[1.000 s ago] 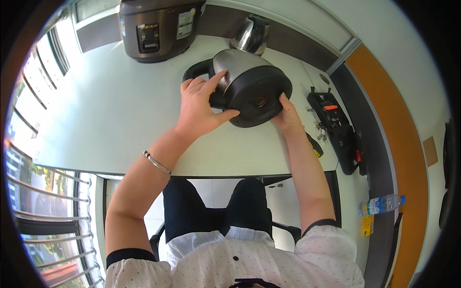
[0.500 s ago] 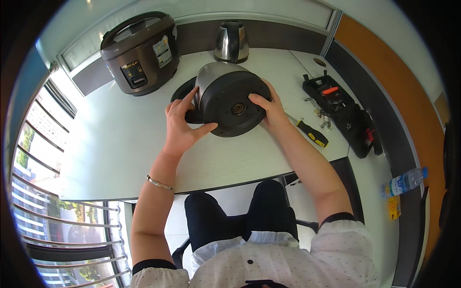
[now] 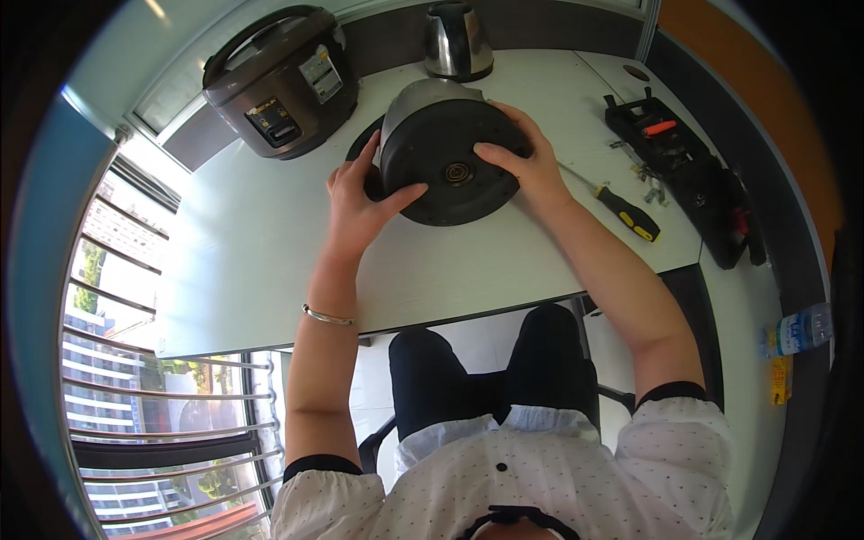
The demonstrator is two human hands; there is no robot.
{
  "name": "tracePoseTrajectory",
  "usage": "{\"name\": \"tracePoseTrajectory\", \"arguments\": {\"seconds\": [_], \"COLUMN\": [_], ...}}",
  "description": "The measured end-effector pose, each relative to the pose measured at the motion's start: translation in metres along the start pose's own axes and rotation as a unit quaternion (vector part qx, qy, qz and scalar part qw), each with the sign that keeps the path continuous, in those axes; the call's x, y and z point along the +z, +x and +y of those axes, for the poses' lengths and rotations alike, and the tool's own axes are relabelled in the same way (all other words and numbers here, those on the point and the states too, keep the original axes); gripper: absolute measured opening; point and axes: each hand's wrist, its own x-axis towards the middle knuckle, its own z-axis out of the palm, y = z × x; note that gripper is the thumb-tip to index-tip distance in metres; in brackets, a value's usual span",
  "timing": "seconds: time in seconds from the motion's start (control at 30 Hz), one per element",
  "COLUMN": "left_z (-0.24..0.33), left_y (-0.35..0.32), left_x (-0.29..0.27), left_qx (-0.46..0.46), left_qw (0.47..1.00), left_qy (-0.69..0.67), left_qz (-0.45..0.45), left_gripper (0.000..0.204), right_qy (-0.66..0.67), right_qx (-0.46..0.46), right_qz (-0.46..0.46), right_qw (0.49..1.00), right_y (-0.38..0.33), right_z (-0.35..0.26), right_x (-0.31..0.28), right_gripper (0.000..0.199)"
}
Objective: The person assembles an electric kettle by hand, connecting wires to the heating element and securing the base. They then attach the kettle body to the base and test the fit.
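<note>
An electric kettle (image 3: 450, 193) with a steel body lies tipped over, its round black underside and central ring connector facing me. My left hand (image 3: 364, 202) grips its left side by the black handle, thumb on the edge of the base. On the right rim, my right hand (image 3: 531, 162) is wrapped round with its thumb pressed on the underside. To the right of the kettle a black and yellow screwdriver (image 3: 628, 214) lies on the table, its shaft pointing toward the kettle.
A brown rice cooker (image 3: 279, 85) stands at the back left. Behind the held kettle is a second steel kettle (image 3: 458, 43). An open black tool case (image 3: 688, 175) lies at the right with small metal bits (image 3: 650, 184) beside it. A plastic bottle (image 3: 801, 331) is at the far right.
The whole view has shifted, so the table and its things appear farther right and higher. Both hands keep their hold on the kettle, which looks tilted slightly differently.
</note>
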Motion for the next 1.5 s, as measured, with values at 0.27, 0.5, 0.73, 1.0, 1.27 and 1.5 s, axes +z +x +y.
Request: {"name": "tracePoseTrajectory", "arguments": {"seconds": [0.27,0.5,0.73,1.0,1.27,1.5], "left_z": [0.007,0.007,0.017,0.012,0.009,0.011], "left_y": [-0.002,-0.003,-0.004,-0.003,-0.001,-0.001], "left_x": [0.006,0.004,0.005,0.009,0.01,0.01], "left_qx": [0.005,0.026,0.005,-0.026,-0.043,-0.047], "left_qw": [0.996,0.993,0.992,0.992,0.998,0.998], "left_qy": [0.084,0.107,0.123,0.121,0.052,0.047], "left_qz": [0.036,0.037,0.034,0.012,-0.004,0.002], "left_gripper": [0.08,0.073,0.074,0.079,0.071,0.06], "right_qy": [-0.041,-0.051,-0.027,-0.089,-0.054,-0.047], "right_qx": [-0.015,-0.027,-0.034,-0.088,-0.117,-0.094], "right_qz": [0.015,0.019,0.029,0.009,0.036,0.009], "right_qw": [0.999,0.998,0.999,0.992,0.991,0.994], "right_y": [-0.002,-0.003,-0.004,-0.009,-0.006,-0.006], "right_z": [-0.001,0.0,0.007,0.007,0.015,0.01], "right_x": [0.002,0.004,0.007,0.01,0.012,0.012], "right_gripper": [0.071,0.073,0.073,0.074,0.07,0.069]}}
